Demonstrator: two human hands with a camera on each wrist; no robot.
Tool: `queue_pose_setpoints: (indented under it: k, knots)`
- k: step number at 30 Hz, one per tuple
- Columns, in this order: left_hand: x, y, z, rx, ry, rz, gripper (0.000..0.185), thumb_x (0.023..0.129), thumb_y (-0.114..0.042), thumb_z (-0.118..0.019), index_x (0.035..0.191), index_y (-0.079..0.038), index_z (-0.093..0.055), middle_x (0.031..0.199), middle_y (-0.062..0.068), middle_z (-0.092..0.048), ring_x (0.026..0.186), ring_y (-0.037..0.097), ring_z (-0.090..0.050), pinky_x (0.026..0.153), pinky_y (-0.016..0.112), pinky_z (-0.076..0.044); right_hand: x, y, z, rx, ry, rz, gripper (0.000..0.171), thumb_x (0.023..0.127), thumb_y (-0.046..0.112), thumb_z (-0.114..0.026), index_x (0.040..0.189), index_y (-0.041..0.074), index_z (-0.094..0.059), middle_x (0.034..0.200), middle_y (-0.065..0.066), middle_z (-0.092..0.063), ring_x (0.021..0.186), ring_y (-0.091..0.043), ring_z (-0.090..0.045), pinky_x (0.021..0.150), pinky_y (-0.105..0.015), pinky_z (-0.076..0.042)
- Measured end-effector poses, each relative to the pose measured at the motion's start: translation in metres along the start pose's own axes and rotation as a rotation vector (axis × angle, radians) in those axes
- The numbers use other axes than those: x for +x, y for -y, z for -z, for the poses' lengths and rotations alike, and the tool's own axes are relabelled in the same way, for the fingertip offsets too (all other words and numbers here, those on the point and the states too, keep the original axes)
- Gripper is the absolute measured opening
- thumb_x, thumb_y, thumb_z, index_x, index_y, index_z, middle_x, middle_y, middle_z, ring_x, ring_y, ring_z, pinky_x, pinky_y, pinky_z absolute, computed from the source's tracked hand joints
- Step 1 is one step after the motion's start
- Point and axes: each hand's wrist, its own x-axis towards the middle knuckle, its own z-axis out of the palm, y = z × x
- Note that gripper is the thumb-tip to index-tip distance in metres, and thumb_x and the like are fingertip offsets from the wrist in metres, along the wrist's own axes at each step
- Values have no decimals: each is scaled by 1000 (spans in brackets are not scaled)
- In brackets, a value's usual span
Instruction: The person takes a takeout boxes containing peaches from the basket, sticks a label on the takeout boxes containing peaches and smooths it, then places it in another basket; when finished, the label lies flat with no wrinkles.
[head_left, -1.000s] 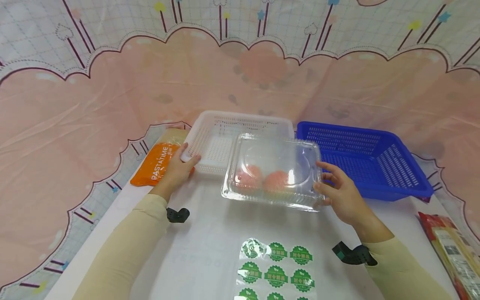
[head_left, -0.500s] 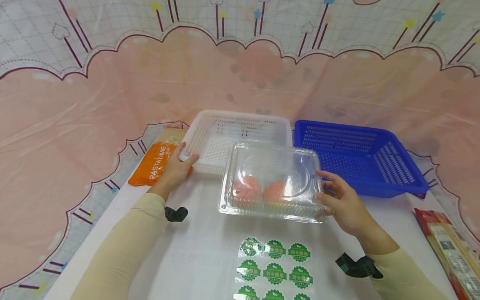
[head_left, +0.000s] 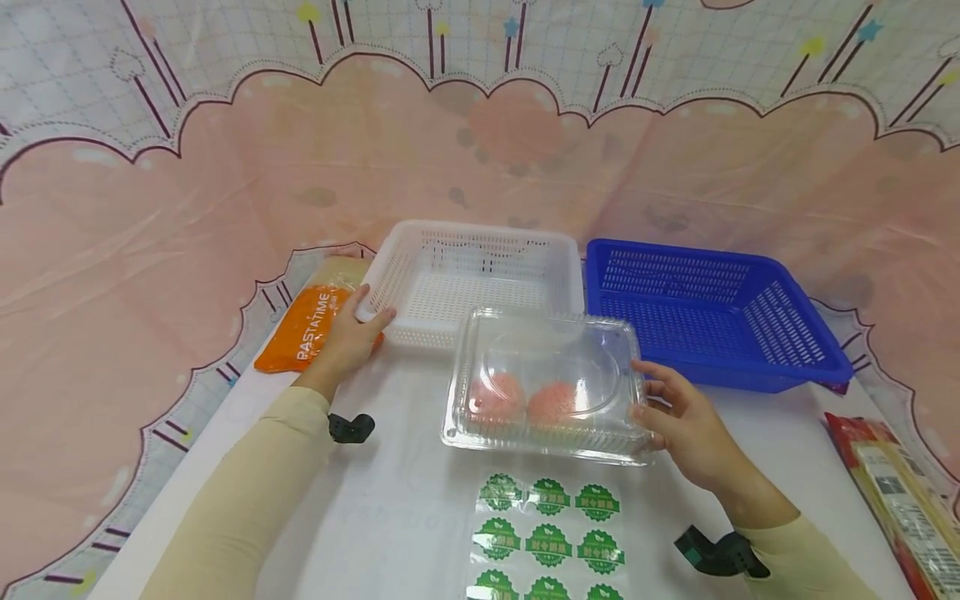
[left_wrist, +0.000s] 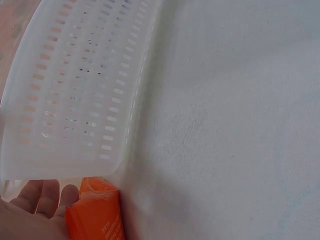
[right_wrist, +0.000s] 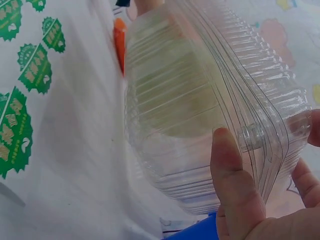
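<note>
My right hand (head_left: 693, 433) grips the right edge of a clear plastic clamshell box (head_left: 555, 354), thumb on the near side and fingers round the far side. Two round orange-pink things (head_left: 498, 398) show through its lid. In the right wrist view, the thumb presses the box's ribbed wall (right_wrist: 175, 95) beside the rim, and the box is raised over the table. My left hand (head_left: 348, 342) holds the front left corner of a white plastic basket (head_left: 483, 287). From the left wrist view, its fingers (left_wrist: 47, 197) reach under the basket's rim.
A sheet of green round stickers (head_left: 547, 542) lies in front of the box. Right of the white basket stands a blue basket (head_left: 720, 333). An orange pasta bag (head_left: 307, 329) is beside my left hand, and a red-and-yellow packet (head_left: 892, 500) lies at the right edge.
My right hand has brought the clamshell box down and towards me, away from over the white basket. My left hand stays at the basket corner.
</note>
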Motion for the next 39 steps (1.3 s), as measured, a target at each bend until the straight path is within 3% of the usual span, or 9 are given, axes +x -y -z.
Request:
queue_pose_setpoints:
  k: [9, 16, 23, 39]
  knots:
    - [0, -1, -2, 4, 3, -4, 88, 97, -51, -59, 163, -23, -8, 164, 16, -17, 145, 37, -26, 118, 52, -23, -3, -12, 0, -57, 2, -13, 49, 99, -4, -56, 145, -4, -39, 117, -18, -50, 100, -12, -62, 67, -36, -59]
    - [0, -3, -1, -3, 5, 12, 88, 96, -52, -60, 163, -26, -9, 164, 15, -18, 144, 37, -27, 117, 52, -24, -4, -17, -1, -71, 11, 9, 49, 96, -6, -58, 142, -4, -42, 114, -19, -49, 96, -12, -63, 63, -33, -59]
    - [0, -3, -1, -1, 2, 18, 88, 96, -53, -61, 163, -27, -9, 164, 14, -18, 145, 37, -25, 118, 53, -23, -7, -21, -4, -71, 18, 13, 51, 95, -8, -58, 141, -10, -37, 117, -29, -46, 96, -11, -64, 65, -35, -61]
    - [-1, -2, 0, 19, -6, 28, 87, 96, -54, -59, 163, -29, -9, 165, 14, -16, 146, 39, -23, 117, 57, -23, -12, -24, -7, -49, 45, 4, 50, 95, -8, -58, 142, -8, -39, 119, -28, -47, 98, -12, -64, 63, -35, -60]
